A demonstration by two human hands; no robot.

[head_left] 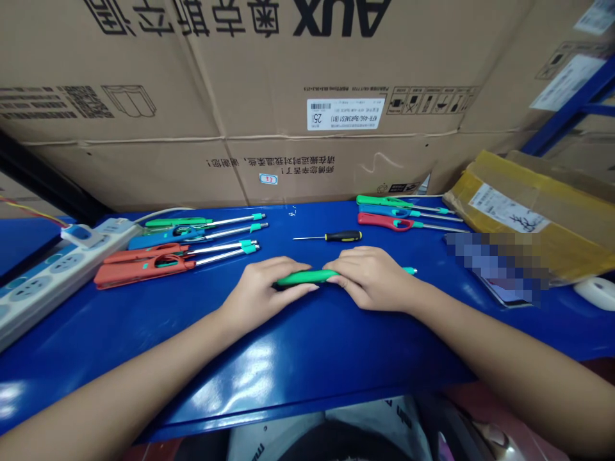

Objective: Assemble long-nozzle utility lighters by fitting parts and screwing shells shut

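Note:
A green long-necked lighter (pixel 307 277) lies crosswise between my hands, low over the blue table. My left hand (pixel 266 285) is closed round its left end, thumb along the near side. Gripping the right part is my right hand (pixel 368 278), which hides the trigger area and most of the neck. A teal tip pokes out to the right of that hand. Just beyond my fingers lies a black and yellow screwdriver (pixel 342 236), its shaft pointing left.
Several lighters, including a red one (pixel 144 272), lie at left beside a white power strip (pixel 62 269). Green, blue and red lighters (pixel 384 221) lie at back right. Nearby are a phone (pixel 494 269), a yellow-taped box (pixel 538 211) and a large carton (pixel 269 77) behind.

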